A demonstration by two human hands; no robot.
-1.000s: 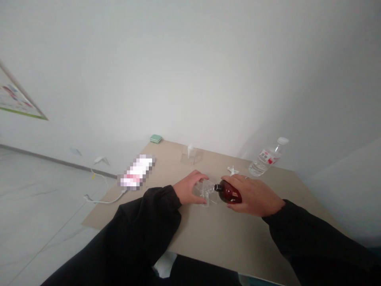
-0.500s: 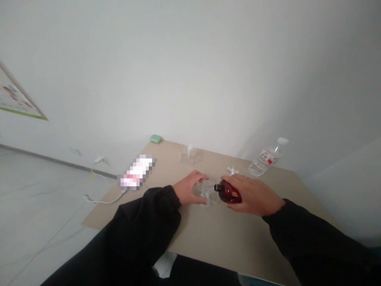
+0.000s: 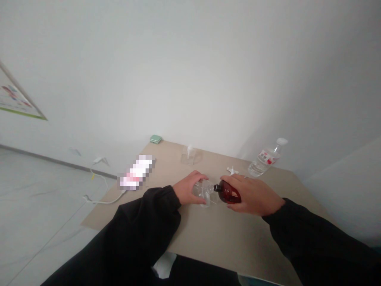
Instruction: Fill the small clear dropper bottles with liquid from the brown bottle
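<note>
The left hand (image 3: 189, 188) grips the clear container (image 3: 206, 194) and the right hand (image 3: 254, 194) is clamped round the tilted dark red bottle (image 3: 229, 193), its neck at the container's right side, where a wrist slip could spill any contents beside the container.

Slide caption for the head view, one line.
The right hand holds a dark-red bottle tipped toward a clear container in the left hand.

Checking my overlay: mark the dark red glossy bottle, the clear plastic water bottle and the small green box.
Dark red glossy bottle (image 3: 229, 193): head view, body.
Clear plastic water bottle (image 3: 266, 158): head view, label.
Small green box (image 3: 155, 138): head view, top.
</note>
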